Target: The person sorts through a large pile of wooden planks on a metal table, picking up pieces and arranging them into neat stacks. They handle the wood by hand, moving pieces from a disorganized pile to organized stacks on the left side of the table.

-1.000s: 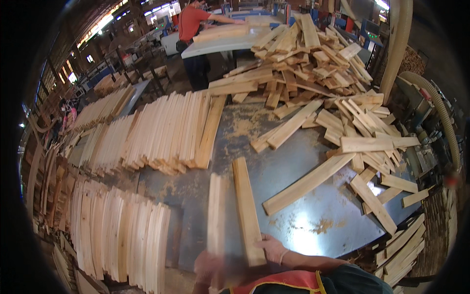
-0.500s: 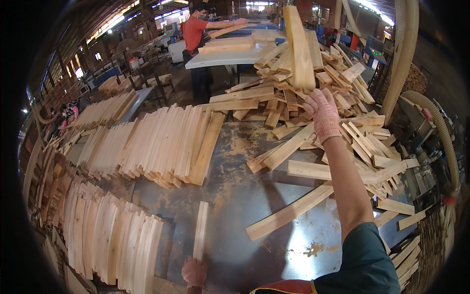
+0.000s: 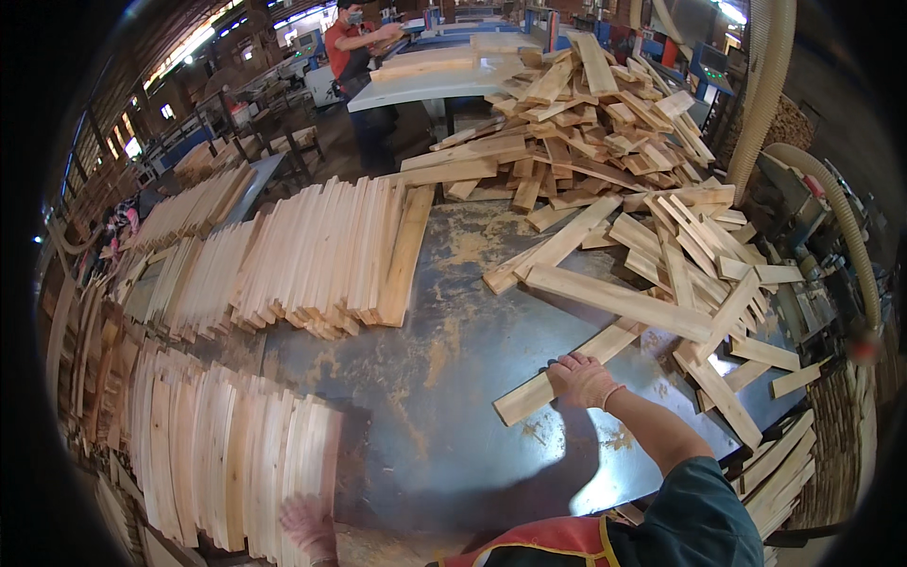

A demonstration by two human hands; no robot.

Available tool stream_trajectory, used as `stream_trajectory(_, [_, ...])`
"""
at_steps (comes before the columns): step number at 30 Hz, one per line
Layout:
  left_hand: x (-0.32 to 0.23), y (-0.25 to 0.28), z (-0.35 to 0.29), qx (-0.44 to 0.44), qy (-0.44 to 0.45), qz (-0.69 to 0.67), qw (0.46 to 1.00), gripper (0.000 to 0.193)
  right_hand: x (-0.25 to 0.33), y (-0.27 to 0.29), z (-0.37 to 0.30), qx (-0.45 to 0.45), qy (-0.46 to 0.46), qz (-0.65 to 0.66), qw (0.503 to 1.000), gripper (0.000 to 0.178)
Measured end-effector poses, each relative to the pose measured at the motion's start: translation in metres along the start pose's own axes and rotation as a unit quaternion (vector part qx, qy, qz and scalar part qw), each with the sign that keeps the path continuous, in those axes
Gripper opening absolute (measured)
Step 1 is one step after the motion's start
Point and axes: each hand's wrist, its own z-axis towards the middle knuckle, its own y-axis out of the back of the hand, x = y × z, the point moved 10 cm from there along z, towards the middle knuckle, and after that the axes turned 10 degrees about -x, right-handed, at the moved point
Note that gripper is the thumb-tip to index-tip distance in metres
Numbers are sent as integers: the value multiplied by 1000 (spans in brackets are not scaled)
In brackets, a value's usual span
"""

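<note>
Both my hands wear pale pinkish work gloves. My right hand (image 3: 581, 380) is closed over a long wooden board (image 3: 525, 399), which lies slantwise on the dark metal table (image 3: 453, 378). Its fingers curl over the board's far edge. At the lower left, my left hand (image 3: 310, 524), slightly blurred, has its fingers apart against the right end of a row of upright boards (image 3: 227, 454) packed side by side. A pale, smeared board (image 3: 326, 444) stands at that end of the row, beside the left hand.
A second row of boards (image 3: 321, 250) stands farther back. Loose boards form a heap (image 3: 605, 123) at the far right and spill toward me. Beyond it, a co-worker (image 3: 354, 47) stands by a white-topped table (image 3: 416, 90). A ribbed hose (image 3: 761, 104) hangs at right.
My right hand has dropped from its raised reach toward the heap onto the slanting board. My left hand has moved left, bringing its board to the row's end. The airborne board no longer shows there.
</note>
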Motion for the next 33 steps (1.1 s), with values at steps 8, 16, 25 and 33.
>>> stream_trajectory(8, [-127,34,-16,59,-59,-78,993,110,-107,104,38,-171,-160,-121,965,86])
stream_trajectory(16, [-340,105,-100,78,-275,-293,912,93,-165,63,11,107,-234,150,955,97])
stream_trajectory(25, [-481,153,-104,-17,-262,-359,896,114,-326,158,-28,-213,-390,-73,893,76])
stream_trajectory(33, [-482,138,-107,60,-292,-377,877,97,-279,22,-91,-300,-379,492,724,80])
